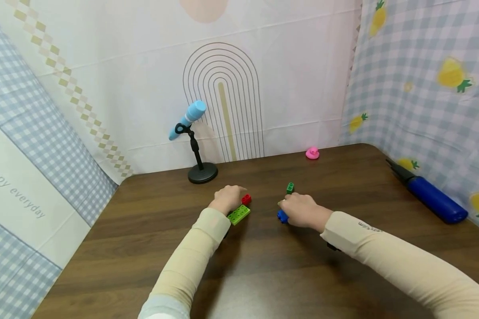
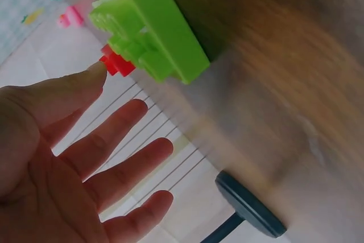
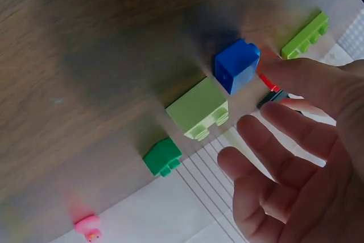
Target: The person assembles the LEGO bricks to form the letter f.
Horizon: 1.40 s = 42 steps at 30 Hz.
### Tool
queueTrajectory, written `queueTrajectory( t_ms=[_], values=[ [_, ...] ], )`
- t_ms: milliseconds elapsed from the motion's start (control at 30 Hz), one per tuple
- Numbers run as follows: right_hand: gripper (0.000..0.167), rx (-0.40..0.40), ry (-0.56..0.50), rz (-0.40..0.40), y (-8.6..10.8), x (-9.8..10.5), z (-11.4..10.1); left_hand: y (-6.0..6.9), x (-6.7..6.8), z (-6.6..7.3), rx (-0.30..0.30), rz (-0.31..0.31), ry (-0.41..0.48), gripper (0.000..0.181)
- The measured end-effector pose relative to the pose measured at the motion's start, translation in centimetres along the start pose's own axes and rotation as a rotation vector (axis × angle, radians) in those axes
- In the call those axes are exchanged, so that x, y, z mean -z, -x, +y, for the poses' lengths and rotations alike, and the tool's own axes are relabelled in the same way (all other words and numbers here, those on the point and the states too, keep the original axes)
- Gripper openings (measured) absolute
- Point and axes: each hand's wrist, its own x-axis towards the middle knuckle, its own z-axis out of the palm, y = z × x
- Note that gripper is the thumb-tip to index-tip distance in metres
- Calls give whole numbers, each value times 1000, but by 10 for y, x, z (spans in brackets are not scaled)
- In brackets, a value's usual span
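Observation:
My left hand (image 1: 226,199) hovers beside a red toy brick (image 1: 246,199) and a long lime-green brick (image 1: 238,215). In the left wrist view its fingers are spread, and the thumb overlaps the edge of the red brick (image 2: 116,61); contact cannot be told. Over at the right, my right hand (image 1: 301,210) is by a blue brick (image 1: 282,216). Its thumb tip lies close against the blue brick (image 3: 236,65) in the right wrist view, other fingers loosely bent with nothing in them. A pale green brick (image 3: 199,106) there is hidden in the head view. Beyond sits a dark green brick (image 1: 290,188).
A black stand (image 1: 202,173) holding a light-blue microphone (image 1: 192,113) is at the back left of the wooden table (image 1: 143,239). Near the back edge sits a pink duck (image 1: 312,153). A blue hand pump (image 1: 437,199) lies at the right edge.

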Motion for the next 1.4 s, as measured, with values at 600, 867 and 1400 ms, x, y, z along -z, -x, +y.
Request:
queueTrajectory(
  t_ms=[600, 867, 1400],
  values=[
    [10, 1, 43, -15, -13, -11, -1, -10, -6, 5, 31, -39, -5, 41],
    [10, 26, 66, -3, -14, -11, -2, -9, -6, 6, 26, -17, 13, 30],
    [42, -34, -116, 3, -12, 1, -2, 5, -5, 28, -72, -64, -33, 20]
  ],
)
